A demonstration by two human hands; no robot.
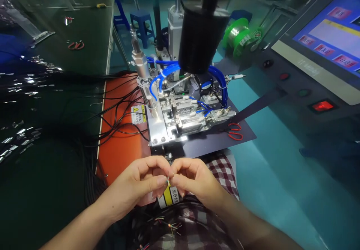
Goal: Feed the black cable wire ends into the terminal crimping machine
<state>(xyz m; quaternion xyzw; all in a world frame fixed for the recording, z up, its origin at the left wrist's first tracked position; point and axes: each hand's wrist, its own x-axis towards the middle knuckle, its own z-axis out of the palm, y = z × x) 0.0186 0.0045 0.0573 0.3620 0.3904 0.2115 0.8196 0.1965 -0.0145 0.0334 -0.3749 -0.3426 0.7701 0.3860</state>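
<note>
- In front of the silver, block-built metal machine (pixel 159 130), the left hand (pixel 126 184) has thumb and forefinger closed in a fine pinch on the thin, multicoloured wire ends (pixel 168 181); its other fingers curl loosely beneath.
- The right hand (pixel 199 177) meets it there, thumb and forefinger nearly together on the same wires; the fingertips hide exactly how much each has hold of.
- These strands look hair-fine and flexible, so pulling too hard or twisting unevenly could bend, fray or snap one; with the fingertips covering them, two colours could be confused.
- Nearer the wearer than the machine, more splayed wire ends (pixel 172 226) lie over the soft, maroon-and-white checked cloth (pixel 194 233); a shifting lap or brushing forearm could snag or tangle them.
- Left of the machine, slim, smooth black cables (pixel 120 130) loop across the flat orange panel (pixel 120 160); a tug on a crossed loop could drag its neighbours.
- Right of the machine, the red-handled scissors (pixel 235 131) rest on a flat dark plate (pixel 247 134), near its edge, where a sleeve or cable could knock them off.
- Above the machine hangs a matte black cylinder (pixel 197 40); glossy blue tubes (pixel 223 83) arch across the machine's hard, shiny blocks.
</note>
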